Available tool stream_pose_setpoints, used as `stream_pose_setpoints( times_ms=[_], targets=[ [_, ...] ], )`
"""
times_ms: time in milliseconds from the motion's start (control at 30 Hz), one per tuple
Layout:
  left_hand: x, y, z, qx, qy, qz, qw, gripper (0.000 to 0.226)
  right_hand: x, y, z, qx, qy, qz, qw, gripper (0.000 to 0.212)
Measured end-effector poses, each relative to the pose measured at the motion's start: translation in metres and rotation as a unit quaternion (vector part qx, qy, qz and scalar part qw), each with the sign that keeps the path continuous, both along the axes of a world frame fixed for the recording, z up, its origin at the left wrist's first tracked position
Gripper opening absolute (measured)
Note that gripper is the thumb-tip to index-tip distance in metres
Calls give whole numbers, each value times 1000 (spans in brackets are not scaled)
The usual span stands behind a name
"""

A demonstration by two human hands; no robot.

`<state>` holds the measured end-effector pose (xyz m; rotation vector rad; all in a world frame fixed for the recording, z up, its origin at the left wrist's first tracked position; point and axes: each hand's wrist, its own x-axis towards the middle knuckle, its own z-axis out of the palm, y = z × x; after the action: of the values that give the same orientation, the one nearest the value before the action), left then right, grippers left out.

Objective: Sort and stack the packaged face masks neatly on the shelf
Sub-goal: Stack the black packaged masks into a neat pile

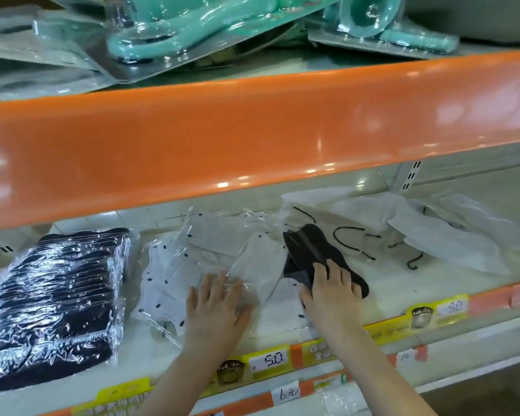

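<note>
A neat stack of black packaged masks lies at the left of the shelf. In the middle, white masks with black dots sit loosely in clear wrap, overlapping each other. My left hand rests flat, fingers straight, on the clear wrap of a white mask. My right hand grips the near end of a black packaged mask that lies across the white ones. More white masks with black ear loops lie scattered at the right.
The orange edge of the upper shelf hangs low over the work area. Teal items in blister packs lie on that upper shelf. Yellow and orange price tags line the front rail.
</note>
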<state>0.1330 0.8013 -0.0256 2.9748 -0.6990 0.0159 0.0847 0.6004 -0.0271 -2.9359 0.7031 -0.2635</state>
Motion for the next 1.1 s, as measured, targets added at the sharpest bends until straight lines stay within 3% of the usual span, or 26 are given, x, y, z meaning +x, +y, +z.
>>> stream_pose_setpoints(
  times_ms=[333, 500, 633, 833, 967, 1100],
  targets=[
    [-10, -32, 3, -1, -21, 29, 999, 42, -10, -35, 14, 32, 36, 39, 998, 46],
    [-28, -76, 12, 19, -26, -35, 999, 53, -11, -42, 20, 52, 66, 77, 993, 58],
    [-34, -86, 7, 29, 52, -42, 997, 39, -15, -37, 24, 57, 96, 86, 990, 70],
    [-25, -69, 6, -18, -5, -13, 1000, 38, -17, -39, 24, 62, 98, 90, 989, 73],
    [-21, -56, 8, -64, 8, 2, 998, 33, -19, -32, 28, 44, 92, 87, 991, 74],
    [-20, -43, 10, -90, 20, -5, 996, 43, -14, -16, 27, 48, 106, 63, 991, 85]
  ],
)
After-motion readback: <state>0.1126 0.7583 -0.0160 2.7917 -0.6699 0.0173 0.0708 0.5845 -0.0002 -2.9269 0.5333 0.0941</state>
